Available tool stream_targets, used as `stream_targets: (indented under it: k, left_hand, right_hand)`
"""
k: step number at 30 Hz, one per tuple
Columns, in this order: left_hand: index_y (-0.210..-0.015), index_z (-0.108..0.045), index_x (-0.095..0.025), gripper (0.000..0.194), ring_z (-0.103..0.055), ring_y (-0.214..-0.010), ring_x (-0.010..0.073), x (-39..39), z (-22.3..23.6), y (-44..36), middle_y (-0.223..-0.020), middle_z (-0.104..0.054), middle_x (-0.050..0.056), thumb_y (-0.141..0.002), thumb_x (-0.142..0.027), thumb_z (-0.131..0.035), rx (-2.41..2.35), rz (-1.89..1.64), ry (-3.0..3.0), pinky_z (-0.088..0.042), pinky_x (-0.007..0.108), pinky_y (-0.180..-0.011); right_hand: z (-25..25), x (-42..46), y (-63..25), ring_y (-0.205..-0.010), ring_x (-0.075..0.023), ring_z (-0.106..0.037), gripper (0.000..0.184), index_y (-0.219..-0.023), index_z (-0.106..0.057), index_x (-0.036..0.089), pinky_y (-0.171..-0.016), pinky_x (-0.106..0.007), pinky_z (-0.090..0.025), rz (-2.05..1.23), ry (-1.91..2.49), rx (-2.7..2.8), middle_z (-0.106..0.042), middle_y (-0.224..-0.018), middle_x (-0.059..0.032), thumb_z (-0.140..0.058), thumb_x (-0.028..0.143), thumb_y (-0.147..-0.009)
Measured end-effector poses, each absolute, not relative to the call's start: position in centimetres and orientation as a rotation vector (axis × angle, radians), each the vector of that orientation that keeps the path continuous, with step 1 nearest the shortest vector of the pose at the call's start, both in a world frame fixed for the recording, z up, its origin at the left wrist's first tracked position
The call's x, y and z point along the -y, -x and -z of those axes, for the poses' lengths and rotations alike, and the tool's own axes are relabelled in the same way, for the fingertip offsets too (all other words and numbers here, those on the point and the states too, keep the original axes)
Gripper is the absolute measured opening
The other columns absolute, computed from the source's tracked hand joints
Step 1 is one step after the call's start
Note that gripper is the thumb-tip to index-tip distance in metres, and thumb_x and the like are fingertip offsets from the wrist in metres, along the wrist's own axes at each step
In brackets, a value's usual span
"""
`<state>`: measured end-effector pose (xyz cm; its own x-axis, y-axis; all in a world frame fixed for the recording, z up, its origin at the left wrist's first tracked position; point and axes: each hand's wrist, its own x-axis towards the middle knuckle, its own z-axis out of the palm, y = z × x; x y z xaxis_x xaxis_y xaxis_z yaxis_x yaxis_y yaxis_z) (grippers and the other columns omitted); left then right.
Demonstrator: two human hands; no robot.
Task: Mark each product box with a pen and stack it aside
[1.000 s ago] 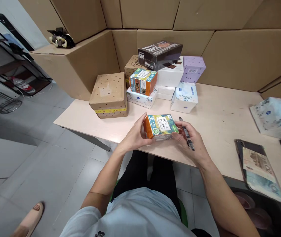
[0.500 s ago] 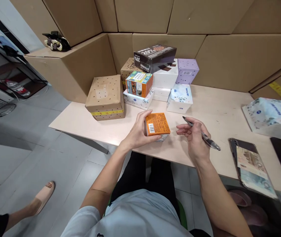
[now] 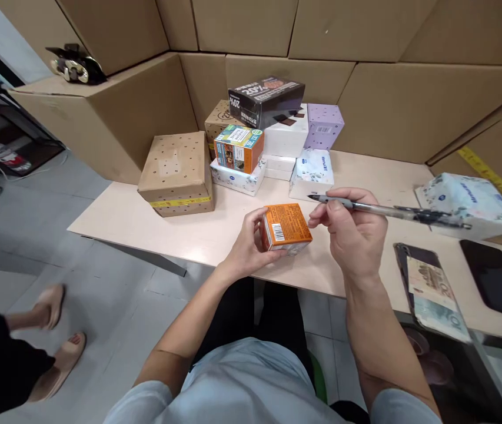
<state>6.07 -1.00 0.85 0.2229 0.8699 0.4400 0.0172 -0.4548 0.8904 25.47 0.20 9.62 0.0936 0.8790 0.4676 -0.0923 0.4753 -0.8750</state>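
Note:
A small orange box with a barcode and dark print on its upper face is near the table's front edge. My left hand is closed around its left side, thumb in front and fingers behind. To the right of the box my right hand grips a pen with a grey barrel end and dark clip. The pen lies nearly level, its tip pointing left above the box's far right corner. Behind the box stands a pile with an orange-and-blue box, a black box and a tissue pack.
A dotted cardboard box stands on the left of the table. At right are a tissue pack, a dark phone, and banknotes on a phone-like case. Large cartons wall the back. A person's feet show at lower left.
My right hand has turned the pen from sloping down to nearly level and raised it closer to the box. My left hand keeps the orange box, slightly turned. A second foot appears at left.

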Motion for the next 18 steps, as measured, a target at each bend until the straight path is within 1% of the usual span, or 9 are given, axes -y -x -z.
stream_targets:
  k: [4,6,7,9,12,15,18]
  left_hand:
    - [-0.157,-0.016,-0.032,0.114,-0.040,-0.151,0.0373,1.3,-0.4,-6.2,-0.162,-0.032,0.018,-0.073,-0.041,-0.093,-0.961,-1.317,-1.738,-0.036,0.061,-0.125]
    - [-0.159,-0.010,-0.031,0.117,-0.039,-0.153,0.0378,1.4,-0.6,-6.0,-0.163,-0.032,0.020,-0.075,-0.038,-0.091,-0.952,-1.255,-1.751,-0.036,0.061,-0.125]
    - [-0.160,-0.010,-0.030,0.116,-0.040,-0.153,0.0375,1.4,-0.7,-6.0,-0.162,-0.035,0.019,-0.076,-0.035,-0.089,-0.930,-1.233,-1.760,-0.036,0.061,-0.125]
    - [-0.160,-0.017,-0.028,0.109,-0.043,-0.151,0.0368,1.4,-1.3,-5.9,-0.159,-0.042,0.018,-0.076,-0.031,-0.087,-0.902,-1.218,-1.783,-0.039,0.058,-0.124]
    - [-0.158,-0.030,-0.028,0.100,-0.046,-0.148,0.0367,1.5,-2.7,-5.6,-0.157,-0.045,0.015,-0.075,-0.034,-0.086,-0.994,-1.244,-1.838,-0.041,0.056,-0.123]
    - [-0.157,-0.032,-0.027,0.098,-0.048,-0.144,0.0367,1.5,-4.8,-5.2,-0.153,-0.047,0.015,-0.074,-0.035,-0.085,-1.123,-1.201,-2.003,-0.043,0.055,-0.121]
    - [-0.152,-0.038,-0.024,0.090,-0.053,-0.134,0.0362,1.4,-6.6,-5.1,-0.143,-0.055,0.015,-0.075,-0.030,-0.082,-1.202,-1.049,-2.212,-0.045,0.055,-0.116]
  right_hand:
    - [-9.7,-0.5,-24.0,-0.052,-0.0107,-0.063,0.019,-0.097,-0.060,0.024,-0.050,-0.023,-0.054,-0.933,0.815,1.273,-0.069,-0.067,0.0050,-0.070,0.040,-0.094]
    - [-9.4,-0.6,-23.6,-0.050,-0.0104,-0.062,0.021,-0.095,-0.059,0.024,-0.047,-0.022,-0.053,-0.959,0.850,1.277,-0.068,-0.064,0.0055,-0.071,0.041,-0.092]
    - [-9.3,-0.5,-23.5,-0.050,-0.0103,-0.062,0.021,-0.095,-0.059,0.024,-0.047,-0.021,-0.053,-0.963,0.864,1.276,-0.069,-0.064,0.0055,-0.071,0.041,-0.092]
    - [-9.0,-0.5,-23.6,-0.050,-0.0102,-0.062,0.021,-0.095,-0.059,0.023,-0.048,-0.021,-0.053,-0.955,0.882,1.258,-0.070,-0.065,0.0050,-0.070,0.041,-0.092]
    - [-8.7,-0.6,-24.0,-0.052,-0.0097,-0.063,0.020,-0.096,-0.059,0.023,-0.048,-0.019,-0.050,-0.944,0.876,1.207,-0.070,-0.066,0.0044,-0.070,0.040,-0.091]
    - [-8.3,-0.9,-24.5,-0.051,-0.0089,-0.062,0.021,-0.095,-0.057,0.024,-0.049,-0.019,-0.049,-0.951,0.863,1.144,-0.070,-0.066,0.0048,-0.070,0.039,-0.091]
    - [-7.8,-1.2,-25.0,-0.048,-0.0090,-0.060,0.023,-0.094,-0.055,0.024,-0.048,-0.020,-0.048,-0.951,0.878,1.105,-0.068,-0.065,0.0057,-0.069,0.042,-0.091]
